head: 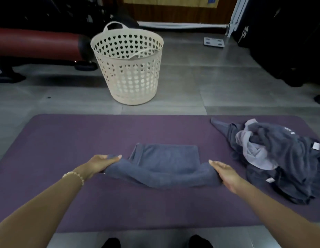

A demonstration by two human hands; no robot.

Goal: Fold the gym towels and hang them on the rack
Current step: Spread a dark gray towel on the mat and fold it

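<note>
A grey-blue towel [163, 161] lies partly folded in the middle of a purple mat [75, 140]. Its near edge is lifted off the mat into a sagging fold. My left hand [100, 163] grips the left end of that lifted edge, thumb on top. My right hand [225, 173] holds the right end, its fingers lying along the cloth. A crumpled heap of dark grey and lighter grey towels [277, 158] sits on the right side of the mat, apart from both hands.
A cream perforated laundry basket [130, 68] stands on the grey tiled floor beyond the mat. A red padded bench [35, 43] is at the back left, dark equipment at the back right, a small grey scale [214, 42] near the wall.
</note>
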